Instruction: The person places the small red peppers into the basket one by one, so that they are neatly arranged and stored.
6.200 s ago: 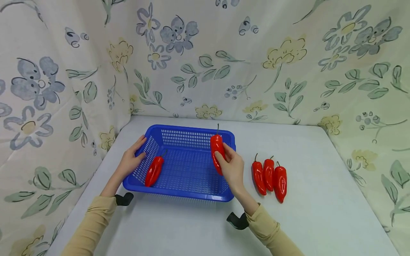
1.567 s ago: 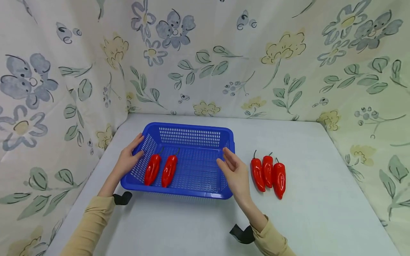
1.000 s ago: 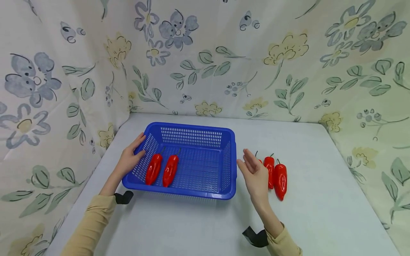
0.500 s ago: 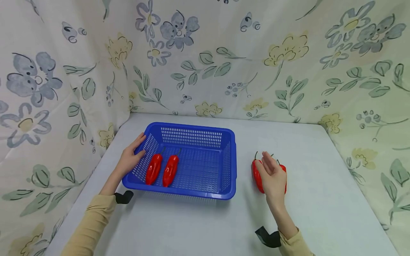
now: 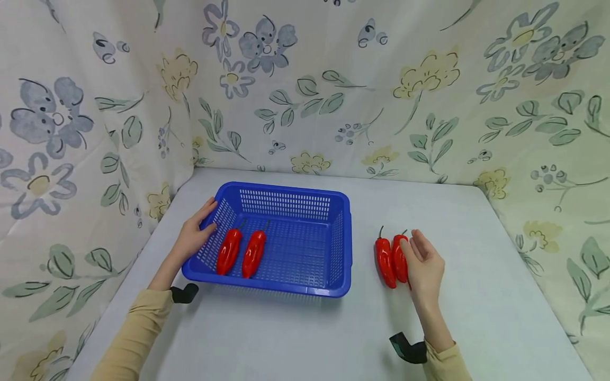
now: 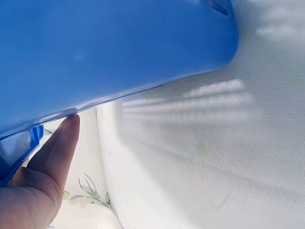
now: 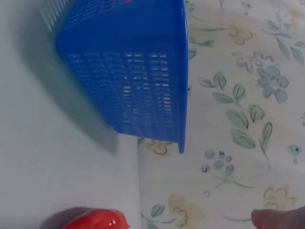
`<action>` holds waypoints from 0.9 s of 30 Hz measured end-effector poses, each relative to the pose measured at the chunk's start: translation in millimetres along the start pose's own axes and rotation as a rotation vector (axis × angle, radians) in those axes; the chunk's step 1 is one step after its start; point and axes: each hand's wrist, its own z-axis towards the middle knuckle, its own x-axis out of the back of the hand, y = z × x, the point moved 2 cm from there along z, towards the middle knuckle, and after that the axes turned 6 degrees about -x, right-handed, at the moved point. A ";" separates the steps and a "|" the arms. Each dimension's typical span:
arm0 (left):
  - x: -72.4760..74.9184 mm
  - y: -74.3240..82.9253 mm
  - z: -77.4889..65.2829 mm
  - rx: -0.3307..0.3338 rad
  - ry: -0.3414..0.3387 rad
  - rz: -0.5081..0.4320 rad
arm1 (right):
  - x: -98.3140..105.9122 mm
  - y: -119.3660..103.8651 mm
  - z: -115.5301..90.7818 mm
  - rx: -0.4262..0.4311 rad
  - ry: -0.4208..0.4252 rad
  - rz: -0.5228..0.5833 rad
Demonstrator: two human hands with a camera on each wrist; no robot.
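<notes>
My left hand (image 5: 193,238) holds the left rim of a blue plastic basket (image 5: 286,290), thumb over the rim and fingers along its outer side. In the left wrist view a fingertip (image 6: 74,121) meets the basket's edge. Two glossy red chili peppers (image 5: 254,254) lie side by side in the basket's left part. To the right of the basket, two more red peppers (image 5: 385,262) lie on the table. A third there is almost wholly hidden under my right hand (image 5: 425,270), which hovers over it with thumb and fingers apart.
The white table (image 5: 295,338) carries the basket and the loose peppers. Floral cloth (image 5: 305,143) hangs behind the table and along its sides. A black strap end (image 5: 409,349) juts from my right wrist, and another (image 5: 185,293) from the left.
The second pepper, earlier in my right hand, now lies in the basket. My right hand has let go and moved right, over the loose peppers to the rightmost one. The left hand stays put.
</notes>
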 end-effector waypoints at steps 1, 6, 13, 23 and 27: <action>-0.1 0.3 -0.2 0.003 -0.001 -0.001 | 2.2 1.4 2.1 -0.004 0.010 -0.009; 0.0 -0.7 -0.9 0.018 -0.005 0.007 | 11.8 11.0 13.8 -0.046 0.061 -0.072; 0.8 -1.9 -0.7 0.004 -0.003 0.003 | 22.4 28.2 29.1 -0.114 0.100 -0.126; 0.8 -2.4 -0.6 -0.005 -0.001 0.014 | 27.0 56.9 44.4 -0.239 0.092 -0.188; 0.6 -2.5 -0.7 0.004 -0.003 0.016 | 25.3 67.8 47.7 -0.255 0.084 -0.223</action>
